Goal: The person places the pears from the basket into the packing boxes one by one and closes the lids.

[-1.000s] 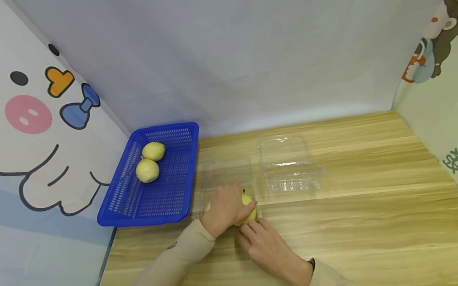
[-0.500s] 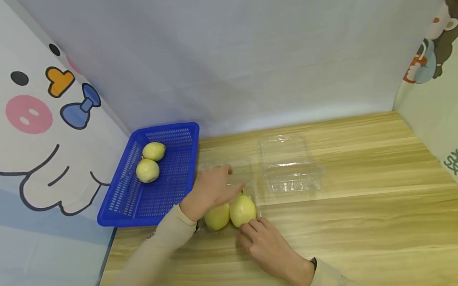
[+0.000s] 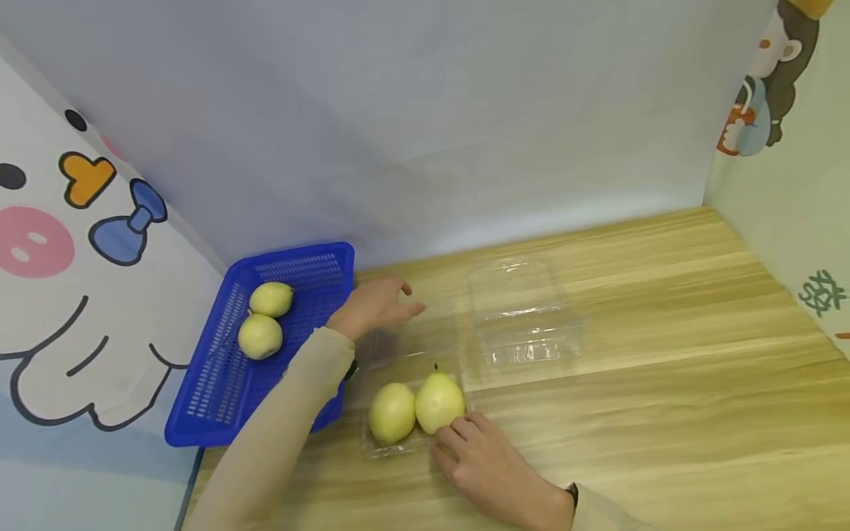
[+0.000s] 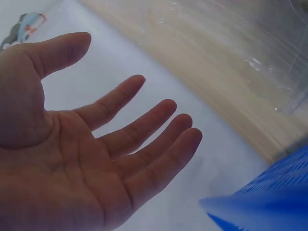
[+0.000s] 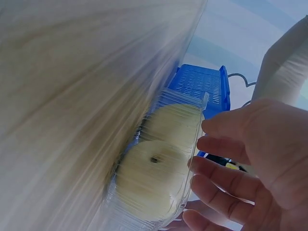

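A clear plastic clamshell box [image 3: 415, 444] lies with its lid folded back on the table. Two yellow-green pears sit side by side in its base, a left pear [image 3: 392, 413] and a right pear [image 3: 440, 403]. My right hand [image 3: 488, 468] holds the front right edge of this box, fingertips at the rim, as the right wrist view also shows. My left hand [image 3: 375, 306] hovers above the lid's far left part, next to the basket. Its palm [image 4: 62, 159] holds nothing, and the fingers are spread and slightly bent.
At left stands a blue plastic basket [image 3: 348, 265] with two more pears [image 3: 260, 336] in it. A second clear clamshell box [image 3: 527, 346] lies open behind and to the right. A pale wall [image 3: 432, 147] closes off the table's back.
My left hand has let go of the right pear and moved up and left, away from the pears toward the basket. The right hand stays at the box's edge. The head view has shifted slightly.
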The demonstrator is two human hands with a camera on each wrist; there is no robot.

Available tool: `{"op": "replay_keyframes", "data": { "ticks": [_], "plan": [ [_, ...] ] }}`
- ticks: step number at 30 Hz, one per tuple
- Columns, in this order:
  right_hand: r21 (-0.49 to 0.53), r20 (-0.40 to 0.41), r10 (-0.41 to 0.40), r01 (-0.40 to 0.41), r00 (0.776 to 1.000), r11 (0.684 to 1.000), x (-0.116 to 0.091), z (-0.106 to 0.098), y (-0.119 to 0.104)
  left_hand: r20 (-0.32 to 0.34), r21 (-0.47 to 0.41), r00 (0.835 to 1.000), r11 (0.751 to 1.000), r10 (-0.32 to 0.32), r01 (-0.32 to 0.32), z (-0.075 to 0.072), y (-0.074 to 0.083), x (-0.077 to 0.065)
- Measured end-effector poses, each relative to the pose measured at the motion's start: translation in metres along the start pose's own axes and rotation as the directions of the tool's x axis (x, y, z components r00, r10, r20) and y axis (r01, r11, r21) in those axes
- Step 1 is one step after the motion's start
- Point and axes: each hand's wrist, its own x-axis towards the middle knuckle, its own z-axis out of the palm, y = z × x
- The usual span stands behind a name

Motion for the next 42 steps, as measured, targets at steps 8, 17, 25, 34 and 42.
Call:
{"op": "replay_keyframes", "data": {
  "ticks": [8,17,25,34,42],
  "plan": [
    [0.0,-0.004,-0.011,0.011,1.0,1.0,0.005,0.001,-0.007,0.173,0.094,0.985,0.996,-0.02,0.003,0.007,-0.014,0.036],
    [0.023,0.028,-0.032,0.031,0.999,0.999,0.01,-0.003,-0.013,0.158,0.05,0.986,0.998,-0.045,0.037,0.029,-0.05,0.058],
    [0.013,-0.017,-0.036,0.037,0.999,0.999,0.012,-0.001,-0.017,0.11,0.051,0.994,0.999,-0.024,0.018,0.033,-0.062,0.062],
    [0.047,0.03,0.011,-0.012,0.999,0.999,0.006,-0.001,-0.015,0.012,0.033,1.0,0.999,0.028,-0.028,0.009,-0.044,0.036],
    [0.051,0.033,0.049,-0.051,0.998,0.997,0.0,-0.002,-0.007,-0.227,0.221,0.961,0.97,0.157,-0.106,-0.012,-0.003,0.006]
  ]
}}
